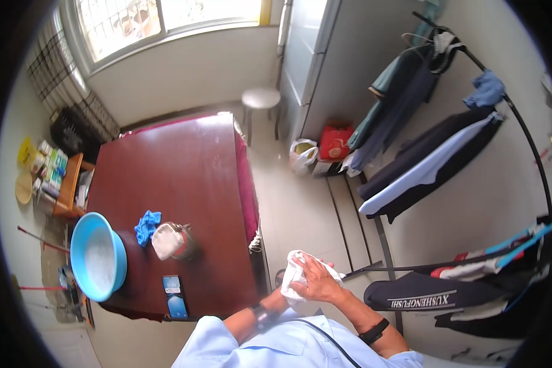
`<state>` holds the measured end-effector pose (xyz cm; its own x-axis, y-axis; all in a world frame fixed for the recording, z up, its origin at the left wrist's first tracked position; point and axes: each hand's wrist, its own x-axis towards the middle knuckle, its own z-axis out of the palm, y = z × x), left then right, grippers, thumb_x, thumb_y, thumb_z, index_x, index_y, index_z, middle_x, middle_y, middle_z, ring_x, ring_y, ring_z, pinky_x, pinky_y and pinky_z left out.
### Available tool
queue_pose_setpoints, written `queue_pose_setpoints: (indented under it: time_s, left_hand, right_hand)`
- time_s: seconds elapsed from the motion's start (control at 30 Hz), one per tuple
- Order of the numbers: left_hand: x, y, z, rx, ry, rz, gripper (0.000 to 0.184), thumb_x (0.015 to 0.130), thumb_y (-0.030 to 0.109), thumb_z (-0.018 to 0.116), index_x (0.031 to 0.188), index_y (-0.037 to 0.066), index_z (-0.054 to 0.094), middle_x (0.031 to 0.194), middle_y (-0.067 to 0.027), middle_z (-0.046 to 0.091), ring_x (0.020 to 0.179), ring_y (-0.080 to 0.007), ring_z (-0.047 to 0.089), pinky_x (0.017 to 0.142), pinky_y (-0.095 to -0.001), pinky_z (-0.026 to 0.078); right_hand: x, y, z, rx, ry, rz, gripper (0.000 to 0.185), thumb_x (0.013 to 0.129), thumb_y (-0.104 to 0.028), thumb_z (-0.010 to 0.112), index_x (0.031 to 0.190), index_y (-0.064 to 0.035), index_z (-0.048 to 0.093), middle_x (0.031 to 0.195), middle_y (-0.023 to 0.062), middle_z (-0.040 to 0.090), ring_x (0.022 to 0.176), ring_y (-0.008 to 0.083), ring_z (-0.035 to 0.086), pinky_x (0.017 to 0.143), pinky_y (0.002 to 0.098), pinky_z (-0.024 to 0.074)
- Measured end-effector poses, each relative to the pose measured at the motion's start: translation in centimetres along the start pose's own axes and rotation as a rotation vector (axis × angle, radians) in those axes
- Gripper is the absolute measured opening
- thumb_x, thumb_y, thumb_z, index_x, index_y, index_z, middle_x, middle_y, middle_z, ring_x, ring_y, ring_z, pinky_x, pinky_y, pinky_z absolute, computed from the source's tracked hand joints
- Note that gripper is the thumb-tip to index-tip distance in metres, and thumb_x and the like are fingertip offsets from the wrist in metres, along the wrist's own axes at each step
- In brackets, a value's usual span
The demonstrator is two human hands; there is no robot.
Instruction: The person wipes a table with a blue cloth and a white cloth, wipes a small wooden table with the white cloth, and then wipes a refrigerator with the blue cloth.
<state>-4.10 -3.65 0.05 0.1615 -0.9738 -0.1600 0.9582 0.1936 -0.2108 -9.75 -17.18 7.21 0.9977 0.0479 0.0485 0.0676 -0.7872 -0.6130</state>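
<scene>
A crumpled white cloth is held between my two hands, in front of my body and off the table's right front corner. My right hand presses on it from above, fingers bent over the fabric. Beneath it, my left hand is mostly covered by the cloth, and its fingers are hidden. On the dark red table are a light blue basin of whitish, sudsy water, a crumpled blue cloth or glove, a jar-like container with a whitish cover and a phone with its screen lit.
Clothes hang from a dark rack at the right. A round stool stands beyond the table near a grey cabinet, with bags and a red box by its foot. Shelves hold small items at the left.
</scene>
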Motion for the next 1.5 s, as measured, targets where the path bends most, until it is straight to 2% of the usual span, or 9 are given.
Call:
queue_pose_setpoints:
  time_s: [0.33,0.6,0.67,0.77,0.87,1.1,1.2,1.4,1.5]
  left_hand:
    - [5.0,6.1,2.8,0.01,0.147,0.267,0.063,0.096,0.061,0.051,0.134,0.01,0.053,0.129,-0.0116,0.061,0.118,-0.0274,0.06,0.102,-0.0452,0.048]
    - [12.2,13.8,1.2,0.651,0.551,0.406,0.044,0.101,0.042,0.054,0.128,0.007,0.059,0.11,-0.0023,0.065,0.097,-0.0135,0.064,0.078,-0.0304,0.051]
    - [12.6,13.5,8.2,0.808,0.73,0.639,0.035,0.099,0.04,0.062,0.107,0.006,0.065,0.085,0.0031,0.065,0.07,-0.0065,0.059,0.055,-0.0254,0.044]
    - [13.8,19.7,8.4,1.074,1.219,1.095,0.04,0.095,0.036,0.066,0.11,-0.002,0.066,0.088,-0.0055,0.069,0.071,-0.0114,0.064,0.06,-0.0297,0.051]
    - [10.7,24.2,11.8,1.249,1.743,1.294,0.055,0.081,0.043,0.078,0.107,-0.003,0.063,0.098,-0.0255,0.071,0.091,-0.0374,0.071,0.079,-0.0442,0.055]
    - [4.2,30.2,17.4,1.358,2.375,0.417,0.114,0.072,0.066,0.075,0.155,0.005,0.027,0.161,-0.0176,0.026,0.15,-0.0432,0.013,0.117,-0.0636,0.02]
    - [-1.7,34.9,14.2,1.166,2.496,0.664,0.109,0.076,0.062,0.074,0.158,0.012,0.022,0.165,-0.0143,0.018,0.149,-0.0466,0.015,0.118,-0.06,0.023]
    - [-14.3,40.9,9.4,0.81,2.723,0.457,0.06,0.089,0.017,0.06,0.145,0.01,0.039,0.158,-0.0144,0.023,0.134,-0.05,0.039,0.106,-0.0558,0.043]
    - [-18.6,42.0,6.1,1.012,2.712,0.358,0.059,0.086,0.016,0.058,0.142,0.007,0.041,0.151,-0.0192,0.033,0.128,-0.0459,0.048,0.106,-0.0535,0.043]
  right_hand:
    - [10.8,5.5,-4.1,0.029,-0.257,-0.036,0.062,0.089,-0.038,0.06,0.138,-0.0004,0.05,0.129,0.0232,0.058,0.121,0.0376,0.055,0.107,0.0472,0.0378]
    - [19.4,10.9,-8.1,0.293,-0.584,0.074,0.064,0.09,-0.023,0.059,0.147,-0.0019,0.04,0.138,0.0235,0.053,0.119,0.0361,0.058,0.103,0.0411,0.0464]
    - [21.3,15.5,-9.0,0.358,-0.547,0.009,0.068,0.089,-0.023,0.064,0.149,-0.0033,0.039,0.144,0.0225,0.05,0.127,0.0345,0.055,0.104,0.041,0.0466]
    - [25.6,22.1,-11.5,0.42,-0.448,0.086,0.066,0.091,-0.024,0.066,0.149,-0.0044,0.041,0.145,0.0218,0.051,0.124,0.034,0.059,0.099,0.0406,0.0509]
    - [28.2,30.0,-12.9,0.332,-0.394,0.174,0.05,0.093,-0.027,0.062,0.135,-0.0027,0.057,0.129,0.0219,0.064,0.111,0.035,0.067,0.094,0.0405,0.0527]
    - [33.9,35.2,-15.5,0.04,-0.644,0.128,0.043,0.091,-0.03,0.06,0.117,0.0036,0.067,0.103,0.0267,0.07,0.102,0.0371,0.07,0.09,0.0403,0.0532]
    - [36.7,35.8,-14.3,0.045,-0.656,0.087,0.042,0.091,-0.028,0.059,0.117,0.0052,0.067,0.105,0.0268,0.07,0.102,0.0377,0.07,0.09,0.0406,0.0534]
    - [44.1,38.3,-12.2,0.026,-0.634,0.126,0.042,0.092,-0.027,0.061,0.118,0.0053,0.067,0.107,0.0256,0.071,0.102,0.0365,0.07,0.091,0.0394,0.0535]
    - [47.4,38.8,-13.5,-0.117,-0.704,0.171,0.042,0.09,-0.029,0.062,0.117,0.0031,0.068,0.11,0.0256,0.07,0.106,0.0387,0.068,0.095,0.0419,0.0521]
